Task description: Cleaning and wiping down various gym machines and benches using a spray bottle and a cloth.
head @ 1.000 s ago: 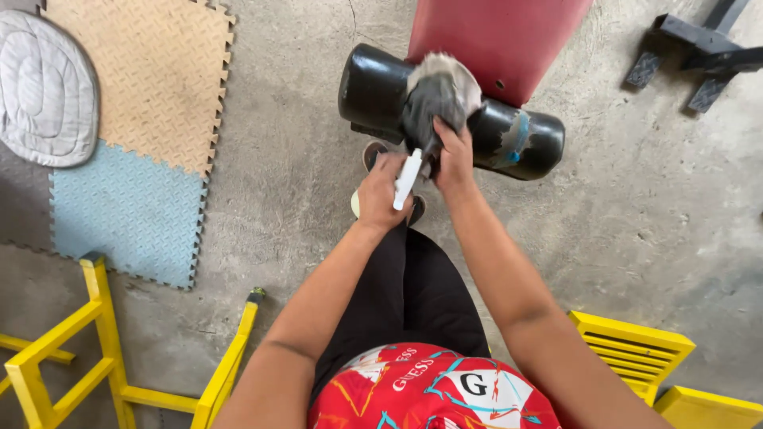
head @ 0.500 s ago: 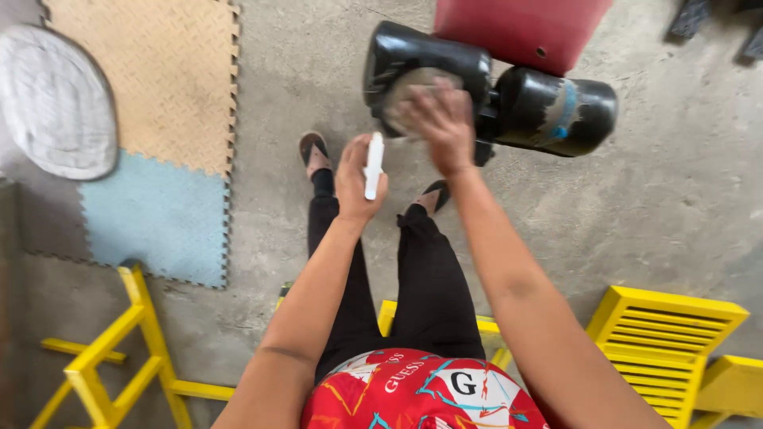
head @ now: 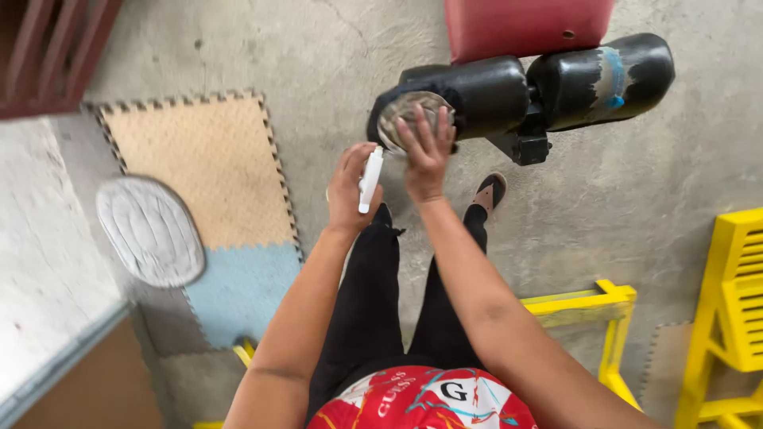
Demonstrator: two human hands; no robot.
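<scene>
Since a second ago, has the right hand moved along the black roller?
Yes. The right hand with its cloth went from the roller's middle to its left end.

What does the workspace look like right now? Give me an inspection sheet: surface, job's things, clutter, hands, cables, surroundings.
Surface: bare grey concrete floor, cracked and stained.
Job's things: grey cloth pressed on the end of a black padded roller; a second roller beside it shows worn patches; white bottle.
Clutter: tan foam mat, blue foam mat, grey quilted cushion.
Hands: left hand grips the white bottle; right hand is spread flat on the cloth.
Cables: nothing seen.
Surroundings: red bench pad above the rollers, yellow metal frame and yellow slatted frame at right.
</scene>
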